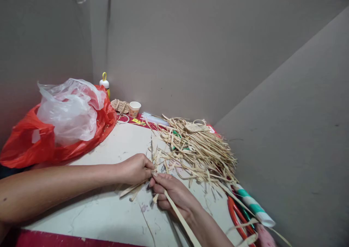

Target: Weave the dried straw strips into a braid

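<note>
My left hand (135,168) is closed around a small bundle of pale straw strips (156,159) near the middle of the white table (114,218). My right hand (174,193) meets it from the right, fingers pinched on a long flat straw strip (183,222) that runs back toward me. The two hands touch at the fingertips. Short strip ends stick out under my left hand.
A loose heap of cut straw (200,147) lies just beyond the hands. A red plastic bag (32,145) with a clear bag (69,110) on it fills the left. A paper cup (134,109), a small woven piece (120,105) and a bottle (104,82) stand at the back. Red-handled tools (238,216) and a striped roll (253,207) lie at right.
</note>
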`<state>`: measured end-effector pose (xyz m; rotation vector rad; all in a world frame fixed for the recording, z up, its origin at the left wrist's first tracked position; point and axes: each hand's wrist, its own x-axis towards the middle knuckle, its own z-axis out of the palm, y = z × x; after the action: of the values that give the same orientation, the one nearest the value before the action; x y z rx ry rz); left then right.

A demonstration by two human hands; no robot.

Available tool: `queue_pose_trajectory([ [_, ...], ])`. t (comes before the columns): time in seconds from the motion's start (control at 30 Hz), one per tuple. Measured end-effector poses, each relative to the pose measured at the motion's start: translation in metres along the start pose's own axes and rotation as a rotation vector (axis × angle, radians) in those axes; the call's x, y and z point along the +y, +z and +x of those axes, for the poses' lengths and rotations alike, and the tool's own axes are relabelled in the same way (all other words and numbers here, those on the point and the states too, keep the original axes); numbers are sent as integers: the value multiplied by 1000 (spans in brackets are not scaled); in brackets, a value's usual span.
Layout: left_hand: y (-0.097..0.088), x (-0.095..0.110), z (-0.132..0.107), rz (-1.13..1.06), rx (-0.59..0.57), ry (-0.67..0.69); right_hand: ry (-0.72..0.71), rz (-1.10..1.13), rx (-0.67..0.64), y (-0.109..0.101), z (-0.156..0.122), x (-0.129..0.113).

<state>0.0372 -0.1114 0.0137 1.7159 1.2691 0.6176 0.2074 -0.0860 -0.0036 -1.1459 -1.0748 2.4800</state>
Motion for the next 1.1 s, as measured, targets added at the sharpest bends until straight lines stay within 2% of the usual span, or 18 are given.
queue_pose_trajectory([
  [0.13, 0, 7, -4, 134, 8, -20, -58, 21, 95, 9, 1, 5],
  [0.23, -3, 13, -10, 289, -3, -27, -81, 34, 119, 15, 1, 8],
  [0.37, -7, 24, -17, 487, -24, 13, -112, 14, 125, 17, -1, 9],
  [0.47, -6, 36, -20, 679, -24, -31, -130, 8, 113, 18, -1, 9],
  [0.53, -3, 43, -22, 839, 3, -61, -139, 30, 109, 18, -1, 10],
  [0.63, 6, 47, -28, 1009, 15, -22, -157, 106, 89, 18, -1, 12],
  [0.73, 19, 44, -36, 1075, 22, 3, -152, 173, 51, 18, -1, 14],
  [0.87, 33, 39, -43, 1047, 66, -52, -161, 226, 25, 18, -3, 16],
  [1.1, 49, 35, -47, 1170, 64, -46, -200, 242, -1, 22, -7, 20],
])
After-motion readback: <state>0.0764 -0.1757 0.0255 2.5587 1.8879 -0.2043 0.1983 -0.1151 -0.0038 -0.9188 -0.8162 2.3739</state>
